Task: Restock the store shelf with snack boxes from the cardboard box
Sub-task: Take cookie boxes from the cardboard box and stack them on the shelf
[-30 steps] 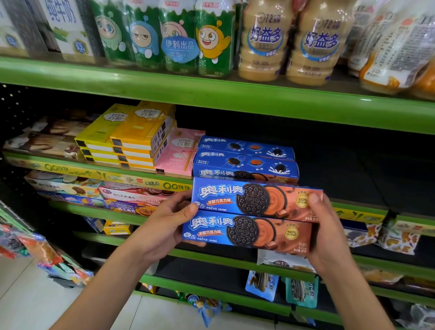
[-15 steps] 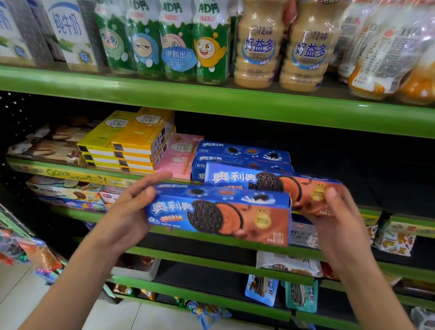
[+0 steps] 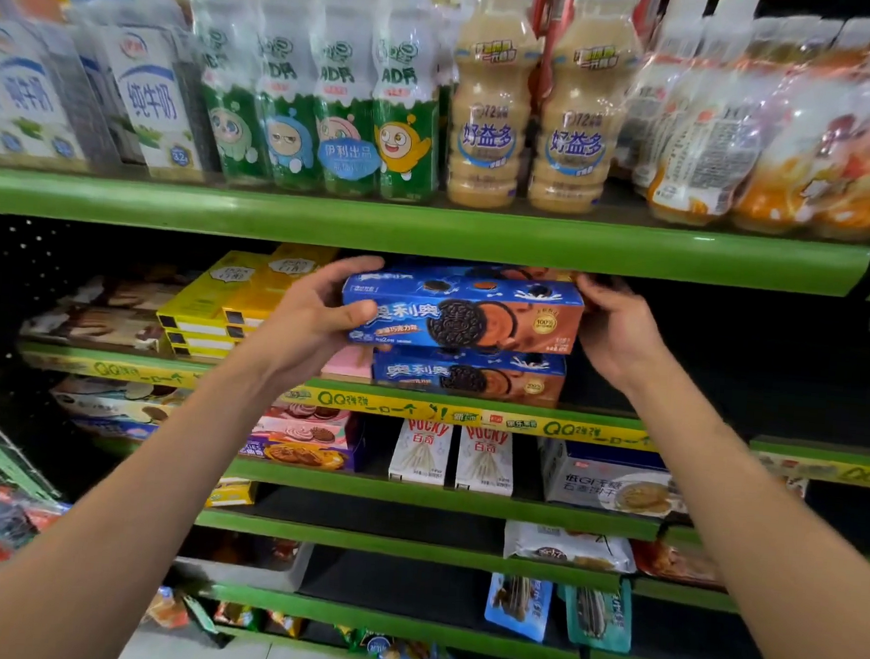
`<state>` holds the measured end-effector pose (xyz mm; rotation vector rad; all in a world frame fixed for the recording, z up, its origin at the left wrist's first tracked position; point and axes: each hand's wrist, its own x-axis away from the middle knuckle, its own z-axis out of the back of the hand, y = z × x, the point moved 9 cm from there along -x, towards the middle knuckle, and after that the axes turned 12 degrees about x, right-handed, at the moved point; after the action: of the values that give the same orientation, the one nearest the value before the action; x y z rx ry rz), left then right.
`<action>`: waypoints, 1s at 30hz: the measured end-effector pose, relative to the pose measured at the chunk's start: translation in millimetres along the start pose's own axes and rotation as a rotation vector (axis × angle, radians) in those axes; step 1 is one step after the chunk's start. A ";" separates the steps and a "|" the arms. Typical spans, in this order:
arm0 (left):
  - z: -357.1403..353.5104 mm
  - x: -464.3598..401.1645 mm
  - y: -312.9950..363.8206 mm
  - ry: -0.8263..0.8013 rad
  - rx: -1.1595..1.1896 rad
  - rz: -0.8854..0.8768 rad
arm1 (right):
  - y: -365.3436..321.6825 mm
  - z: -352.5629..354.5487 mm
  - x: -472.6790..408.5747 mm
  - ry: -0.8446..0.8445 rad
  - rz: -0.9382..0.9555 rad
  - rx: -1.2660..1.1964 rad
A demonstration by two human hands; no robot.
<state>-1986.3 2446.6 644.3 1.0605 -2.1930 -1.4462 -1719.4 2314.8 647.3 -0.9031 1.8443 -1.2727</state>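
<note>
Head view: my left hand [image 3: 315, 316] and right hand [image 3: 615, 331] grip the cookie box [image 3: 462, 313] at frame centre, now raised onto the shelf [image 3: 590, 433] stack [image 3: 470, 378]; placement nearly complete.

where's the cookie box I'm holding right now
Head view, centre: the blue cookie box is held at its ends by the left hand and right hand, just above another cookie box on the shelf.
</note>
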 end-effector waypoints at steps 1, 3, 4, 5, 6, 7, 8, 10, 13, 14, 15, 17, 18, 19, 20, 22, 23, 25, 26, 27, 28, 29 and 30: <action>-2.8 -4.4 -0.5 -0.012 -0.019 0.004 | 1.7 1.5 -3.3 -0.022 -0.012 0.059; -7.4 -8.6 -2.2 -0.040 -0.108 0.005 | 7.3 8.4 -8.7 -0.052 -0.049 0.162; -8.5 -8.1 -3.1 -0.051 -0.198 -0.006 | 10.1 12.9 -10.7 -0.061 -0.066 0.205; -9.5 -6.5 -4.6 -0.060 -0.307 -0.026 | 12.1 16.2 -12.2 -0.072 -0.074 0.253; -10.0 -4.2 -5.9 -0.062 -0.399 -0.049 | 14.1 18.3 -13.0 -0.088 -0.073 0.298; -9.2 -2.1 -8.1 -0.059 -0.469 -0.069 | 16.7 19.5 -13.7 -0.101 -0.070 0.325; -8.0 -0.4 -10.8 -0.053 -0.514 -0.084 | 19.6 20.6 -13.4 -0.111 -0.069 0.329; -4.0 1.5 -16.4 -0.024 -0.596 -0.112 | 24.3 19.9 -12.7 -0.128 -0.067 0.310; -1.7 3.4 -23.9 0.024 -0.807 -0.158 | 28.0 13.8 -13.5 -0.150 -0.061 0.308; -2.9 3.8 -25.3 0.033 -0.867 -0.170 | 29.7 12.5 -14.1 -0.151 -0.063 0.304; -4.7 3.4 -26.9 0.036 -0.894 -0.170 | 31.0 11.7 -14.5 -0.152 -0.065 0.301; -6.2 -0.3 -30.1 0.023 -0.874 -0.134 | 31.7 9.6 -15.2 -0.169 -0.074 0.304; -6.6 -2.2 -31.3 0.015 -0.834 -0.109 | 31.1 8.3 -15.0 -0.184 -0.077 0.313; -7.1 -4.2 -32.3 0.008 -0.776 -0.087 | 30.3 6.3 -14.8 -0.198 -0.077 0.320; -7.2 -5.8 -33.6 0.002 -0.708 -0.066 | 29.1 4.5 -14.8 -0.205 -0.076 0.324; -4.6 -8.7 -39.5 0.004 -0.597 -0.016 | 28.2 1.7 -14.0 -0.213 -0.070 0.352; -3.0 -9.4 -42.1 0.002 -0.561 -0.004 | 28.4 1.7 -12.9 -0.212 -0.060 0.375; 0.0 -10.0 -45.3 -0.008 -0.530 -0.004 | 27.7 8.0 -7.6 -0.198 -0.039 0.371; 1.3 -10.1 -46.1 -0.018 -0.529 -0.006 | 27.4 13.7 -3.2 -0.188 -0.035 0.361; 2.7 -10.3 -46.6 -0.027 -0.524 -0.004 | 27.2 20.1 1.3 -0.186 -0.035 0.375; 5.0 -11.0 -46.9 -0.035 -0.505 0.002 | 28.1 24.6 6.0 -0.209 -0.038 0.418; 7.7 -12.5 -47.7 -0.042 -0.472 0.013 | 30.6 25.9 11.4 -0.256 -0.038 0.465; 10.2 -14.1 -48.7 -0.048 -0.439 0.031 | 34.1 26.6 16.2 -0.308 -0.038 0.510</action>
<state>-1962.9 2452.9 598.6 0.8391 -1.7858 -1.8394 -1710.0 2298.2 605.2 -0.7964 1.1915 -1.4437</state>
